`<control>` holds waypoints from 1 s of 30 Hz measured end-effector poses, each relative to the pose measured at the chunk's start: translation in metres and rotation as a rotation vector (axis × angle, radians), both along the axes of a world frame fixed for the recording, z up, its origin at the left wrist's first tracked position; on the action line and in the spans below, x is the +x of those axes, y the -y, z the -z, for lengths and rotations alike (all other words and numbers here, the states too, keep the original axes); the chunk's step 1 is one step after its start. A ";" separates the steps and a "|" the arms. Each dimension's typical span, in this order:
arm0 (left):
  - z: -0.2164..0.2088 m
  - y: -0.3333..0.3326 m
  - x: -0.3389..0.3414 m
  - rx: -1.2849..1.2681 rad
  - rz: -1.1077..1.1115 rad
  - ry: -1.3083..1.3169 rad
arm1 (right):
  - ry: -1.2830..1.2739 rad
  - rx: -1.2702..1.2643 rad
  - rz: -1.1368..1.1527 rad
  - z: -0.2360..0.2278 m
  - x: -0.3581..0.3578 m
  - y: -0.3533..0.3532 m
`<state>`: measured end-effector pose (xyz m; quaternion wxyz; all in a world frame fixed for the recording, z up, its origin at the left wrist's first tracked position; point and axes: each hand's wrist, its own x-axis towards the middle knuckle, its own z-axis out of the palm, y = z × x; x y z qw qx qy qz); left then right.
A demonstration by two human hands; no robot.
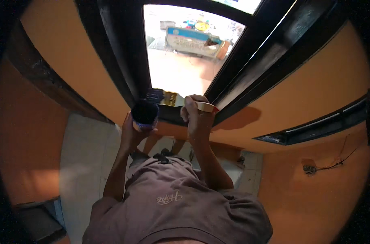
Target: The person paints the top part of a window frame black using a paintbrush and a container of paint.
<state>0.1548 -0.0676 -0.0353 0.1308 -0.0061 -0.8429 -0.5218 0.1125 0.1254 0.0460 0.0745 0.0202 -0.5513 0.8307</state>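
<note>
Pale script lettering (170, 198) on a brown shirt (201, 217), lines too blurred to read on a blue-topped sign (189, 42)

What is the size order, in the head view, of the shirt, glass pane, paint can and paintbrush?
1. Shirt
2. Glass pane
3. Paint can and paintbrush: unsure; the paintbrush looks longer, but slimmer.

Signboard: a wide board (191, 44) in the bright area at the top, blue band above a pale field, sitting tilted.
Behind the board: a yellow round object (202, 26), kind unclear.
Right wall: orange wall (311, 199) with a small electrical box (309, 168), a thin dark wire (335, 164) running from it.
Floor: pale floor (85, 150), left of centre.
Lower left corner: a dark, flat-topped object (36, 223), too dim to identify.
</note>
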 end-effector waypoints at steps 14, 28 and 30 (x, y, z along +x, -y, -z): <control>0.013 -0.040 -0.015 0.014 -0.037 -0.023 | 0.176 -0.070 0.132 0.031 0.009 0.015; 0.021 -0.038 -0.016 0.020 -0.037 -0.086 | 0.112 0.188 -0.080 0.055 0.005 0.012; 0.028 -0.037 -0.017 0.027 -0.002 -0.011 | 0.050 0.160 -0.167 0.053 0.007 0.009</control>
